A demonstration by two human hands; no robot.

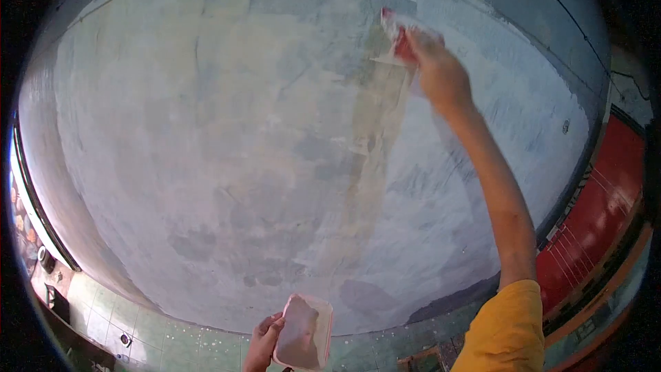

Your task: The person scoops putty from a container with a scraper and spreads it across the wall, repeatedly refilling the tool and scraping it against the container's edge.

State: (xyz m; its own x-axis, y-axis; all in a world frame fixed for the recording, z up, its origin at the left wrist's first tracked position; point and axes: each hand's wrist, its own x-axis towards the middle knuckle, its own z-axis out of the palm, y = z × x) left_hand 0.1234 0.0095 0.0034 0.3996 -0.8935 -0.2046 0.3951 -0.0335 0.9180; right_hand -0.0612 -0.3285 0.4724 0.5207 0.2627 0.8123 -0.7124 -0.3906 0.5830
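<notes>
A large wall [172, 117], covered in patchy white and grey coating, fills most of the view. My right hand [444, 74] is raised high against it, fingers wrapped round a red scraper [403, 47] with whitish paste on its blade. The blade overlaps the top of a yellowish vertical strip [368, 145] on the wall. Down at the bottom, my left hand [263, 342] grips the left side of a pale plastic tub [328, 327]. Whitish paste [299, 331] lies inside the tub.
Green floor tiles [179, 341] with white specks run along the wall's foot. A red panel [592, 213] stands at the right. A dark cable [564, 10] crosses the upper right wall. Several small objects lie at the lower left, among them a dark ring-shaped thing [125, 339].
</notes>
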